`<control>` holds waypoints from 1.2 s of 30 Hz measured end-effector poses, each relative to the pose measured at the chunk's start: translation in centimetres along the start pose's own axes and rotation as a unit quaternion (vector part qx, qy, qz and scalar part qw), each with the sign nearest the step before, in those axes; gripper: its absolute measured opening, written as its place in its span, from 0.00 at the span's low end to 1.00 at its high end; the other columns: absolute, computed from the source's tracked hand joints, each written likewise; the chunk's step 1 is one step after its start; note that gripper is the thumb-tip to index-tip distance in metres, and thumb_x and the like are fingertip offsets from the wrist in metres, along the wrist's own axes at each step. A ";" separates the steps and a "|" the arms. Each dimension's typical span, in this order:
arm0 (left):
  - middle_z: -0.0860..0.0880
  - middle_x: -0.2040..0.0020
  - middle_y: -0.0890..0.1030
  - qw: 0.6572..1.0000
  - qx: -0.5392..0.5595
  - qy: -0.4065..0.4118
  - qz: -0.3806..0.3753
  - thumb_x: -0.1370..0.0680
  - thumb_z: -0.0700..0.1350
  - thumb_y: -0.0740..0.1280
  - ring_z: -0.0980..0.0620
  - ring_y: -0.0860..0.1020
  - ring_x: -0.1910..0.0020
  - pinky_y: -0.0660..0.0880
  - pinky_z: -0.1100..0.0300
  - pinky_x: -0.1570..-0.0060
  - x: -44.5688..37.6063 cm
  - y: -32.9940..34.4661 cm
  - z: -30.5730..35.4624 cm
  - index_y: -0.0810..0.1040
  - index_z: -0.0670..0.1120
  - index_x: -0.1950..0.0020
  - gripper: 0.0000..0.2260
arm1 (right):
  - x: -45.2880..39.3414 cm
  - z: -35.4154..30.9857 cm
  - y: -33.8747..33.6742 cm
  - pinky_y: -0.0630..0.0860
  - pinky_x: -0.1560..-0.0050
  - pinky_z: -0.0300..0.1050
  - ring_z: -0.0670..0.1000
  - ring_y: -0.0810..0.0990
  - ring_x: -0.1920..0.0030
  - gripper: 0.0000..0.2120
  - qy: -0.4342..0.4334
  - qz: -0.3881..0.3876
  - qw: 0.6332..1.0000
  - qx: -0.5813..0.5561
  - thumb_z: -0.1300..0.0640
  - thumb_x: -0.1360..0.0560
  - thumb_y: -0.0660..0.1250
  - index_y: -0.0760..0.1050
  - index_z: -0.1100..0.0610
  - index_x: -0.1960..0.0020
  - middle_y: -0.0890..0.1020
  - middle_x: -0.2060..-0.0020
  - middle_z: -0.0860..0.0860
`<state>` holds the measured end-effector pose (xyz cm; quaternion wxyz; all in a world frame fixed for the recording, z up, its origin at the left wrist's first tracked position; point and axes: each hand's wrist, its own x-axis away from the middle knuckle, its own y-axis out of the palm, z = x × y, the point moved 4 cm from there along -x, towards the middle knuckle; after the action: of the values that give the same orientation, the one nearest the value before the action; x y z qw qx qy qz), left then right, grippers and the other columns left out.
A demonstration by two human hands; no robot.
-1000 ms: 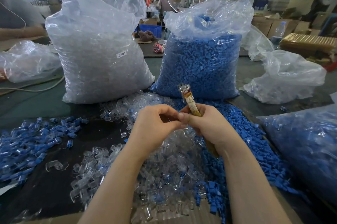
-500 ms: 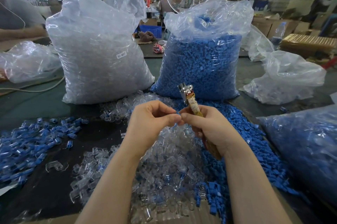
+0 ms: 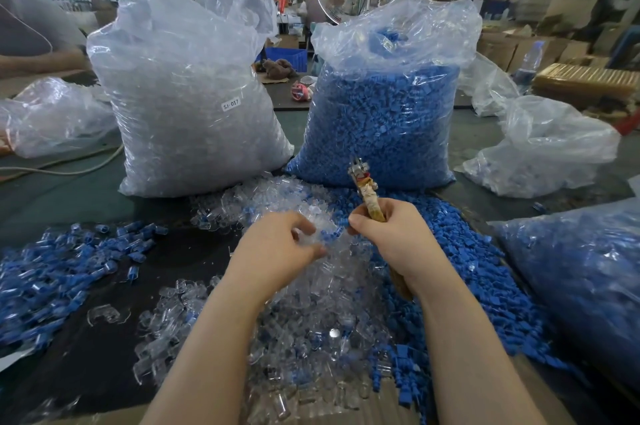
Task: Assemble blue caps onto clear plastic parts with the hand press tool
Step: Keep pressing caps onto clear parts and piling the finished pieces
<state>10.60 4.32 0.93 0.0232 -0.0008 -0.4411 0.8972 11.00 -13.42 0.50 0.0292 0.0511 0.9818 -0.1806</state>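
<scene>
done pile [image 3: 52,272]: far left on table [image 3: 194,251], blue-capped clear parts heaped loose
stray clear part [image 3: 102,313]: alone on dark table surface, just right of done pile
clear bag [image 3: 194,106]: upright, back left, full of clear parts, label "SJ-017" on its front
clear pile [image 3: 311,313]: loose clear parts at centre, running from the bag's foot down to the near edge, under both hands
left hand [image 3: 277,251]: over clear pile, fingers loosely curled, tips at a clear part; blurred, can't tell if it actually grips it
blue cap [image 3: 332,233]: small blue piece in the gap between the two hands, at right thumb tip; can't tell which hand carries it
right hand [image 3: 391,237]: clenched round press tool handle, just right of left hand, hands apart
press tool [image 3: 362,178]: tilted a bit left of upright, metal head above the fist, taped handle runs through the fist and sticks out below the wrist
blue bag [image 3: 381,119]: upright, back centre-right, full of blue caps, touching loose blue pile at its foot
blue pile [image 3: 467,268]: loose caps spread right of clear pile, the two mixing where they meet
right bags: slack part-filled clear bag [image 3: 540,151] back right; bag of blue caps [image 3: 581,286] at right edge, near
</scene>
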 end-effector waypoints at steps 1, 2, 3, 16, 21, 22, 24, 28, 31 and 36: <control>0.56 0.53 0.80 1.000 0.004 0.009 0.010 0.28 0.54 0.75 0.61 0.76 0.57 0.70 0.64 0.60 0.0 -0.1 0.0 0.81 0.57 0.46 0.12 | 0.0 0.1 0.0 0.67 0.71 0.28 0.37 0.76 0.70 0.06 0.004 0.008 1.000 0.006 0.58 0.24 0.69 0.79 0.54 0.60 0.81 0.72 0.42; 0.56 0.55 0.81 1.000 0.010 0.016 0.020 0.28 0.51 0.75 0.63 0.76 0.59 0.69 0.67 0.62 -0.1 -0.1 0.1 0.83 0.56 0.48 0.09 | -0.1 0.2 0.0 0.68 0.71 0.29 0.40 0.76 0.68 0.05 0.008 0.015 1.000 0.014 0.58 0.25 0.70 0.79 0.53 0.60 0.82 0.68 0.45; 0.57 0.56 0.82 0.999 0.021 0.018 0.028 0.28 0.50 0.75 0.64 0.76 0.60 0.68 0.70 0.64 0.0 -0.2 0.1 0.83 0.55 0.50 0.08 | -0.1 0.3 -0.1 0.69 0.70 0.29 0.43 0.76 0.66 0.04 0.012 0.022 0.999 0.021 0.58 0.26 0.70 0.79 0.52 0.59 0.82 0.66 0.47; 0.59 0.62 0.81 0.989 0.136 0.041 0.047 0.28 0.43 0.76 0.71 0.77 0.64 0.68 0.78 0.71 -0.2 0.1 0.4 0.84 0.55 0.54 0.08 | -0.3 1.1 -0.2 0.70 0.68 0.43 0.48 0.74 0.68 0.01 0.023 0.026 0.996 0.086 0.57 0.28 0.70 0.79 0.53 0.57 0.79 0.68 0.49; 0.58 0.63 0.82 0.988 0.129 0.040 0.074 0.27 0.44 0.74 0.67 0.78 0.66 0.68 0.74 0.72 -0.2 0.0 0.4 0.84 0.57 0.56 0.07 | -0.2 1.0 0.1 0.71 0.64 0.48 0.51 0.74 0.66 0.04 0.016 0.013 0.995 0.096 0.58 0.28 0.69 0.80 0.58 0.55 0.80 0.66 0.55; 0.58 0.63 0.82 0.988 0.124 0.041 0.079 0.27 0.46 0.74 0.66 0.79 0.66 0.69 0.72 0.70 -0.1 0.0 0.4 0.83 0.57 0.56 0.06 | -0.2 1.0 0.1 0.72 0.63 0.48 0.51 0.74 0.66 0.04 0.015 0.011 0.995 0.094 0.58 0.28 0.69 0.80 0.57 0.55 0.81 0.65 0.56; 0.60 0.63 0.82 0.988 0.123 0.043 0.086 0.27 0.48 0.74 0.66 0.78 0.64 0.70 0.70 0.66 -0.1 -0.1 0.5 0.83 0.57 0.55 0.04 | -0.2 1.1 0.2 0.72 0.63 0.49 0.51 0.75 0.66 0.04 0.015 0.006 0.996 0.090 0.57 0.27 0.69 0.80 0.57 0.55 0.82 0.63 0.58; 0.59 0.63 0.81 0.986 0.124 0.053 0.093 0.24 0.49 0.71 0.66 0.77 0.67 0.70 0.70 0.65 -0.1 -0.1 0.7 0.82 0.58 0.51 0.04 | -0.2 1.3 0.4 0.69 0.64 0.48 0.52 0.72 0.66 0.09 0.016 -0.002 0.996 0.090 0.57 0.26 0.68 0.80 0.63 0.52 0.80 0.63 0.63; 0.56 0.64 0.81 0.984 0.141 0.057 0.090 0.21 0.47 0.66 0.61 0.76 0.71 0.68 0.71 0.74 0.1 -0.1 0.8 0.81 0.60 0.50 0.07 | -0.3 1.3 0.4 0.67 0.65 0.48 0.52 0.71 0.67 0.09 0.016 -0.004 0.996 0.087 0.58 0.27 0.68 0.79 0.64 0.52 0.76 0.67 0.56; 0.57 0.63 0.82 0.980 0.168 0.034 0.099 0.23 0.49 0.70 0.61 0.79 0.64 0.70 0.68 0.66 0.0 -0.2 0.7 0.80 0.58 0.55 0.03 | -0.3 1.3 0.4 0.67 0.66 0.47 0.50 0.70 0.68 0.10 0.013 0.002 0.996 0.084 0.57 0.27 0.69 0.79 0.64 0.52 0.75 0.69 0.53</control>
<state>10.54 3.84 1.53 -0.0509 -0.0715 -0.2805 0.9558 11.40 -13.59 -0.84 0.0120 0.0574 0.9634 -0.2616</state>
